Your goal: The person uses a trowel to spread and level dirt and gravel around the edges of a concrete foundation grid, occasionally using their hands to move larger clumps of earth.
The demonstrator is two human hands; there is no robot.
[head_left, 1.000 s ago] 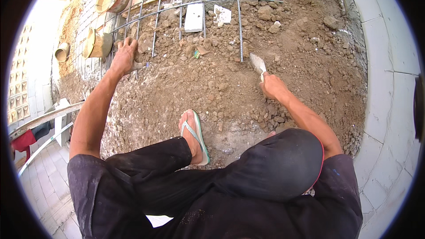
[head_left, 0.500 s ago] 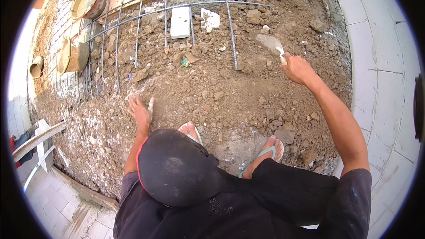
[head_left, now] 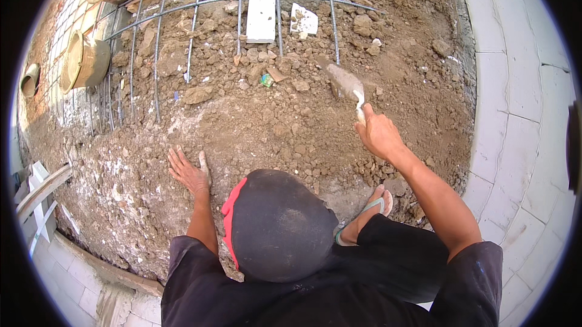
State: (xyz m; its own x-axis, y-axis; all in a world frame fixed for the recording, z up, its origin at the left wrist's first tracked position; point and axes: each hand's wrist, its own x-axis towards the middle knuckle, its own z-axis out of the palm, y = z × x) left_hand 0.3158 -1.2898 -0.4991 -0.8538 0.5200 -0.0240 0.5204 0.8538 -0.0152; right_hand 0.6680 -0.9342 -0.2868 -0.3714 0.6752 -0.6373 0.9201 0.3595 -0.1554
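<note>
My right hand (head_left: 381,133) grips the pale handle of a trowel (head_left: 345,81). The trowel's flat, soil-dusted blade points away to the upper left, at the loose brown soil (head_left: 285,106); whether it touches is hard to tell. On the left, my left hand (head_left: 189,170) is spread over the rubble-strewn ground, palm down and holding nothing. Dust coats its fingers. A small green wrapper (head_left: 267,80) and a white rectangular block (head_left: 261,21) lie beyond the two hands, with a broken white piece (head_left: 304,20) beside the block.
Steel bars form a grid (head_left: 194,6) at the far left. Two dirty buckets (head_left: 94,63) and a short pipe piece (head_left: 29,80) are there too. White paving (head_left: 494,84) edges the soil on the right. A wooden plank (head_left: 45,190) juts in from the left. My sandalled foot (head_left: 371,209) stands near.
My right hand has brought the trowel leftward and nearer, its blade now close to a bar end. My left hand stays spread low over the soil. The view has shifted.
</note>
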